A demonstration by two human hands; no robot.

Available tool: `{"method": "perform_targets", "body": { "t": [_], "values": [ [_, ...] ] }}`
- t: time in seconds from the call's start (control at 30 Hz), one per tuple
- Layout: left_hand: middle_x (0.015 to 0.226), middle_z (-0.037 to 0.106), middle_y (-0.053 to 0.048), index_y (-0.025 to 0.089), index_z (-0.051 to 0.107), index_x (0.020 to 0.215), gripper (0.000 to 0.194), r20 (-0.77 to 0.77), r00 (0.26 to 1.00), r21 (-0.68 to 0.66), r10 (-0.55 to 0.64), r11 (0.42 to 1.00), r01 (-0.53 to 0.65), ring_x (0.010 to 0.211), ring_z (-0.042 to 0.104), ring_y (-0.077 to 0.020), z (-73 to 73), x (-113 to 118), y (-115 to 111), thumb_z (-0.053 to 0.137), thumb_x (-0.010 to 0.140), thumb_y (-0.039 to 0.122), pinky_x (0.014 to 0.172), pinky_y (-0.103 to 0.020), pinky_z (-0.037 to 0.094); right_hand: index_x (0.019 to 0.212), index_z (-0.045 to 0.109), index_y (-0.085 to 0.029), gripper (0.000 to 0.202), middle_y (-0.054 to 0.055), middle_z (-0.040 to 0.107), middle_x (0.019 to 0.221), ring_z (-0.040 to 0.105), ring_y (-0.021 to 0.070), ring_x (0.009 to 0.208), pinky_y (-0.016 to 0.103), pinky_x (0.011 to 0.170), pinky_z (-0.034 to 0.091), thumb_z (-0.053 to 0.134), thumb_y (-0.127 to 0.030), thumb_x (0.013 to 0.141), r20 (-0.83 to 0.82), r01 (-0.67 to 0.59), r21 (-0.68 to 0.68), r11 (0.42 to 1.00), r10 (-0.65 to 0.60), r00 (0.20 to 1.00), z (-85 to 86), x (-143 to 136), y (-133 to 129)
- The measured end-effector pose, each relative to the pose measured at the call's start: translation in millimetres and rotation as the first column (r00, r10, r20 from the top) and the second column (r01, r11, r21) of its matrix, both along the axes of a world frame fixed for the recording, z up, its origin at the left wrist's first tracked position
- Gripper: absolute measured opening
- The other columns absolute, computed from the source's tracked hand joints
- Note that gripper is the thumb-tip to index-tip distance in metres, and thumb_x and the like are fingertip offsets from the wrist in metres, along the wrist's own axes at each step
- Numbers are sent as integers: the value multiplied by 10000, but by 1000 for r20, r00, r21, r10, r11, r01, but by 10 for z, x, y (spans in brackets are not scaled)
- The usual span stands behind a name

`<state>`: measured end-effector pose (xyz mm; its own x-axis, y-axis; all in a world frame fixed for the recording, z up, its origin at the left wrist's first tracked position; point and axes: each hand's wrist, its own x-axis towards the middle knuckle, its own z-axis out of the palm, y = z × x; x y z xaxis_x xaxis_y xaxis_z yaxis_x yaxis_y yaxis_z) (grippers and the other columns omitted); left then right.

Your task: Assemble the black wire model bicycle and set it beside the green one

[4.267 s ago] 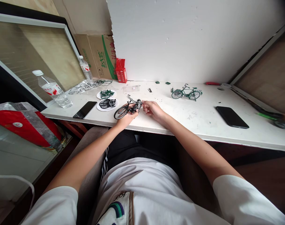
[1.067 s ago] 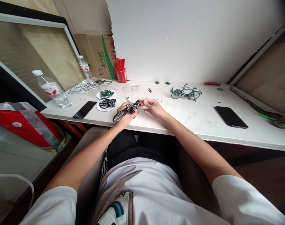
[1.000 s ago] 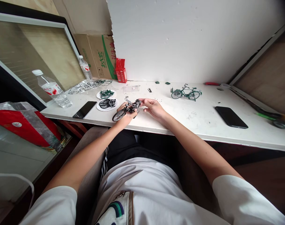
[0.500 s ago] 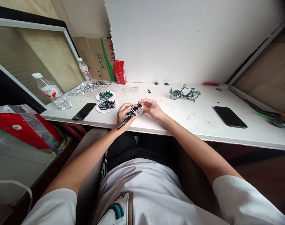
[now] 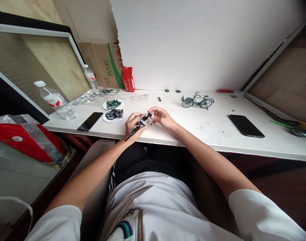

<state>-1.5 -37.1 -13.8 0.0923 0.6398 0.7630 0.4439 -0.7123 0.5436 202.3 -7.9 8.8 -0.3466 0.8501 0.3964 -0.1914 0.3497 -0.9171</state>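
Observation:
A small black model bicycle [image 5: 137, 128] with silver handlebars is held tilted above the table's front edge. My left hand [image 5: 132, 123] is closed around it from the left and below, and the bicycle hides part of its fingers. On the other side, my right hand [image 5: 161, 117] has thumb and forefinger pinched at the bicycle's far end; whether they grip a separate small part there cannot be made out. A finished-looking green model bicycle [image 5: 197, 101] stands upright farther back on the right.
Left of my hands lie a plate of black parts [image 5: 114, 114], a plate of green parts [image 5: 113, 104] and a phone [image 5: 90, 121]. Water bottles [image 5: 58, 102] stand farther left. Another phone [image 5: 246, 126] is at right; a small black piece [image 5: 159, 99] lies behind my hands.
The model bicycle has turned slightly in my left hand, so its near wheel now shows thinner, more edge-on. My right fingers stay at its far end. The whole view has shifted a little.

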Motion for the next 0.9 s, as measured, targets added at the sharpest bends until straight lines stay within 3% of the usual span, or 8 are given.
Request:
{"method": "perform_targets", "body": {
  "t": [0.27, 0.67, 0.9],
  "values": [
    [1156, 796, -108, 192, 800, 1165, 285, -4, 998, 110, -55, 992, 55, 1095, 763, -265, -28, -7, 43, 738, 888, 213, 1029, -423, 619, 1058, 755, -225, 481, 2, 625, 848, 549, 154, 740, 294, 633, 498, 928, -594, 802, 0, 51, 24, 998, -51, 999, 22, -25, -63],
    [1134, 852, -95, 228, 833, 1103, 230, -79, 997, 47, -17, 999, 21, 1054, 802, -264, 35, -20, -14, 707, 912, 227, 1001, -410, 638, 1047, 816, -215, 408, -13, 652, 786, 495, 118, 677, 266, 585, 362, 941, -450, 737, -22, 71, -47, 996, -72, 997, 0, -6, -12],
    [1135, 846, -99, 230, 823, 1131, 230, -51, 998, 12, -22, 1000, 23, 1055, 792, -271, 43, -24, 6, 720, 926, 243, 1038, -421, 618, 1163, 813, -205, 544, -16, 687, 800, 570, 121, 708, 250, 602, 464, 1003, -440, 711, -115, -4, -94, 996, -7, 993, -23, -6, 16]
  ]
}}
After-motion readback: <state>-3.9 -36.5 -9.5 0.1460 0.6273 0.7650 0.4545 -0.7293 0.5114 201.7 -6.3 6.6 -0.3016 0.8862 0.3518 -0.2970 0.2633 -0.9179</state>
